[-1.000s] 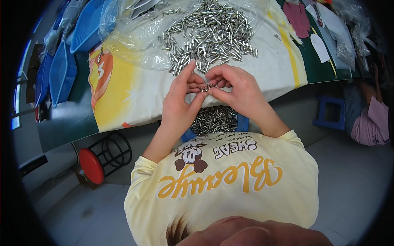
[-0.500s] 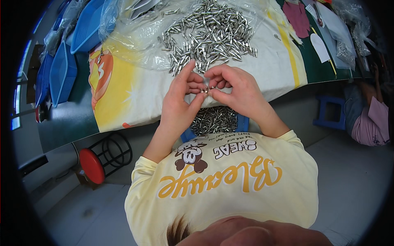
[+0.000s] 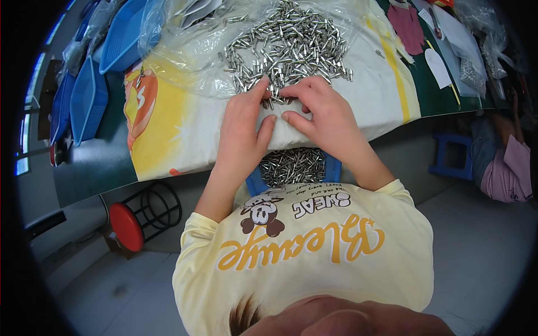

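Seems to be picking at the near edge of the small metal pieces [image 3: 300, 53] heaped on the cloth-covered bench [image 3: 92, 168], using left hand [image 3: 242, 123] and right hand [image 3: 330, 116] set apart, each loosely spread, and probably calls next for a light fingertip pinch.

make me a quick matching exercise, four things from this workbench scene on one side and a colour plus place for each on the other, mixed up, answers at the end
Things
1. pile of small metal parts
2. parts bin
3. round stool
4. patterned cloth

Colour and place
A. red-seated, toward the left
B. white and yellow, spread over the table
C. silver, heaped before the left hand and right hand
D. blue, below the table edge

Pairs: 1-C, 2-D, 3-A, 4-B
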